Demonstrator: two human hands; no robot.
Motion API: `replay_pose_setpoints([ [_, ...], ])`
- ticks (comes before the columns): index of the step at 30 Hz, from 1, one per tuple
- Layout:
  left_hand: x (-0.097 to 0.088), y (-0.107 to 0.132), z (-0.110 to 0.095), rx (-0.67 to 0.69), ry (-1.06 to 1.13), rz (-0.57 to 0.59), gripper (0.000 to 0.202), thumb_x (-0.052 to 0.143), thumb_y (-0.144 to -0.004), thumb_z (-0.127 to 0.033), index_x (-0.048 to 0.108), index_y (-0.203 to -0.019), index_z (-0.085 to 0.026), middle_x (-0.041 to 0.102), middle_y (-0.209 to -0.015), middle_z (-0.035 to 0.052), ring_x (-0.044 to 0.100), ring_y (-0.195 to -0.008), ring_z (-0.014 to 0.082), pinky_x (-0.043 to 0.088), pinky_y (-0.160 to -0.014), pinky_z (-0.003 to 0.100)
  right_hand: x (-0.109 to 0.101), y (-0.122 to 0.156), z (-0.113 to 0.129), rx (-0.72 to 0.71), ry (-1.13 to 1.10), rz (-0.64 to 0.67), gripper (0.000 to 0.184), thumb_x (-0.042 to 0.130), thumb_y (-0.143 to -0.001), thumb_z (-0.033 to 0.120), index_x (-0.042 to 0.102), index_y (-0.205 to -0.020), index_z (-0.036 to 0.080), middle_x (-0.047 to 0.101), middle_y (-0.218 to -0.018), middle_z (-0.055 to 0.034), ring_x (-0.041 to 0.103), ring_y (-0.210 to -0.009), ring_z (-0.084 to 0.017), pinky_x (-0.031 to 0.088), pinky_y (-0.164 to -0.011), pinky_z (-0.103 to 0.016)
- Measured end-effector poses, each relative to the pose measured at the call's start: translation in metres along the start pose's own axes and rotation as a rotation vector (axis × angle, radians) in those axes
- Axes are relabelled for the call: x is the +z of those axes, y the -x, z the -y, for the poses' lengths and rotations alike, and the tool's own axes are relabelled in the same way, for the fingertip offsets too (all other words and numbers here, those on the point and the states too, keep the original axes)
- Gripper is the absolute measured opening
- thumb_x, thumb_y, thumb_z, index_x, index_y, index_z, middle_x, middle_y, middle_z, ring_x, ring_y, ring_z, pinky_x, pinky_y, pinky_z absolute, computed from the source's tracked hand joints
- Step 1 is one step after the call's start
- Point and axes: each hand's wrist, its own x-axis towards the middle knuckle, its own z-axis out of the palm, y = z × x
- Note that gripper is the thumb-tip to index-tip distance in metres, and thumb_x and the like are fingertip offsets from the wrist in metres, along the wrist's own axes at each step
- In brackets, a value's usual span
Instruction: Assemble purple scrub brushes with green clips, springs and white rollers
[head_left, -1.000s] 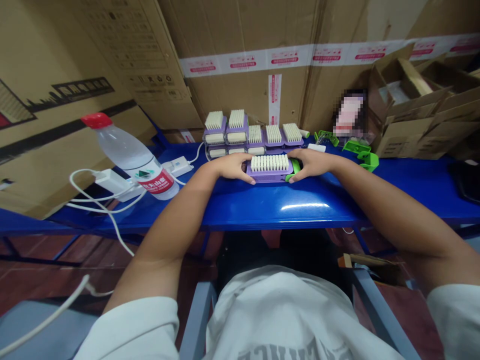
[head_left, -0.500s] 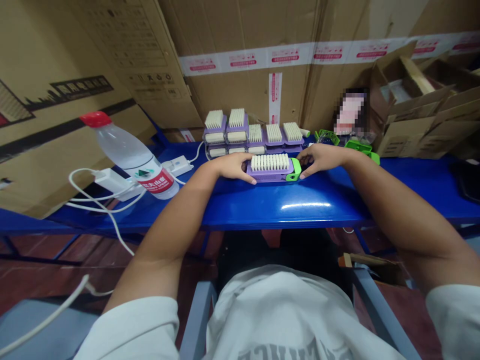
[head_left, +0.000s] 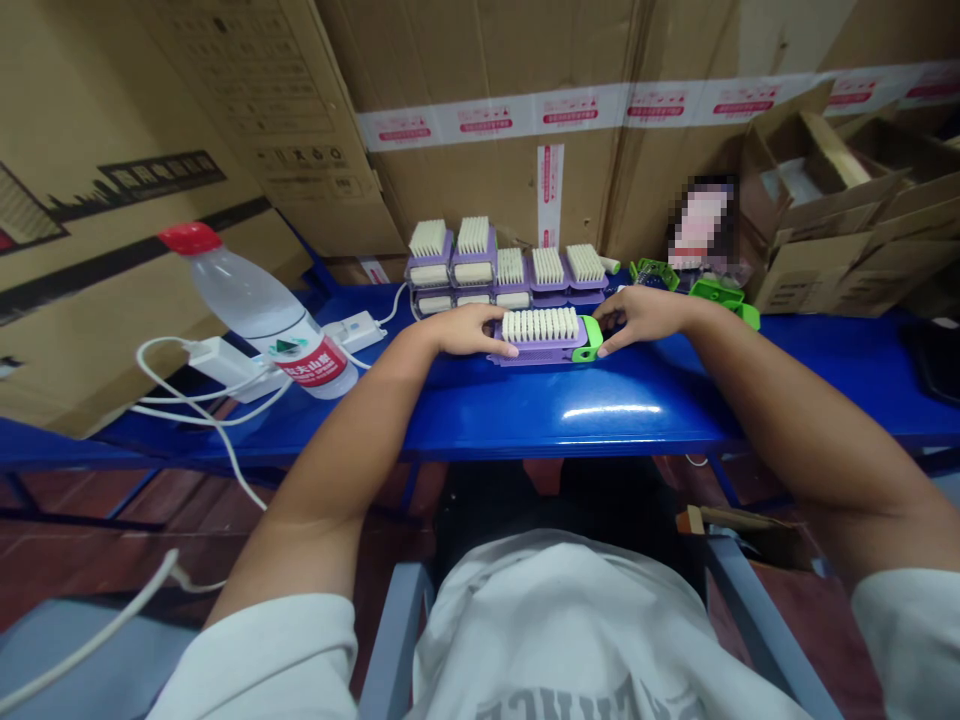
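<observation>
- One brush in hand: a purple-bodied brush (head_left: 536,350) with cream bristles facing up and a bright green clip (head_left: 589,340) on its right end, lying flat on the blue worktop (head_left: 570,432).
- Left hand (head_left: 469,330): its fingers (head_left: 502,348) are closed over the brush's left end, with the fingertips reaching the near long side.
- Right hand (head_left: 637,318): its fingers (head_left: 609,345) are closed around the green clip end, so the brush lies between the two hands, touching both.
- Behind it, just beside the left hand, stands a group of similar purple brushes (head_left: 495,275). Ten cream bristle blocks can be counted, some stacked, though the exact stacking is hard to tell.
- Beyond the right hand lie at least two loose green plastic pieces (head_left: 712,290).
- Far left on the worktop are one water bottle (head_left: 259,325) with a red cap and two white power adapters (head_left: 221,362), with white cables (head_left: 187,400) running over the worktop's left part.
- The brush sits nearer the back edge, well apart from the near edge, which both forearms cross.
- Cardboard boxes (head_left: 817,200) line the back edge.
</observation>
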Motion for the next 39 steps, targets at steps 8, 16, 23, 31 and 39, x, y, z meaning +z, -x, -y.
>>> replay_pose_setpoints([
  [8, -0.0014, 0.0019, -0.0010, 0.013, 0.059, 0.027, 0.091, 0.097, -0.067, -0.067, 0.081, -0.145, -0.024, 0.085, -0.146, 0.0100, 0.081, -0.127, 0.0351, 0.061, -0.108, 0.039, 0.0002, 0.0002, 0.0037, 0.068, 0.002, 0.000, 0.074, 0.095, -0.067, 0.086, 0.094, -0.106, 0.023, 0.087, -0.096, -0.0059, 0.079, -0.090, -0.030, 0.062, -0.086, -0.044],
  [16, -0.0001, 0.0017, -0.0041, 0.008, -0.082, -0.025, 0.077, 0.091, -0.073, -0.069, 0.085, -0.133, -0.022, 0.087, -0.134, 0.0100, 0.081, -0.119, 0.0357, 0.061, -0.099, 0.039, 0.0017, -0.0010, -0.0027, 0.000, 0.012, -0.011, 0.071, 0.093, -0.072, 0.088, 0.094, -0.104, 0.025, 0.088, -0.094, -0.0050, 0.077, -0.086, -0.027, 0.059, -0.081, -0.041],
  [23, 0.0004, 0.0015, -0.0034, 0.030, -0.104, -0.038, 0.070, 0.091, -0.076, -0.068, 0.086, -0.131, -0.025, 0.088, -0.126, 0.0089, 0.081, -0.110, 0.0328, 0.058, -0.094, 0.037, 0.0030, -0.0010, 0.0006, 0.008, 0.010, -0.006, 0.072, 0.092, -0.072, 0.090, 0.093, -0.100, 0.024, 0.085, -0.090, -0.0046, 0.075, -0.083, -0.026, 0.057, -0.079, -0.041],
  [31, 0.0008, 0.0014, -0.0025, 0.043, -0.109, -0.049, 0.068, 0.091, -0.076, -0.068, 0.086, -0.127, -0.024, 0.088, -0.121, 0.0088, 0.081, -0.106, 0.0317, 0.057, -0.092, 0.037, 0.0031, -0.0010, 0.0000, 0.001, 0.010, -0.013, 0.072, 0.093, -0.072, 0.089, 0.094, -0.102, 0.024, 0.085, -0.091, -0.0049, 0.076, -0.084, -0.027, 0.058, -0.079, -0.041],
  [39, -0.0005, 0.0015, -0.0063, 0.016, -0.121, -0.038, 0.072, 0.090, -0.074, -0.069, 0.085, -0.128, -0.022, 0.086, -0.128, 0.0117, 0.080, -0.113, 0.0354, 0.057, -0.095, 0.038, 0.0021, 0.0002, 0.0054, 0.040, 0.007, -0.020, 0.076, 0.094, -0.070, 0.087, 0.093, -0.109, 0.021, 0.087, -0.098, -0.0080, 0.077, -0.090, -0.028, 0.057, -0.083, -0.041],
])
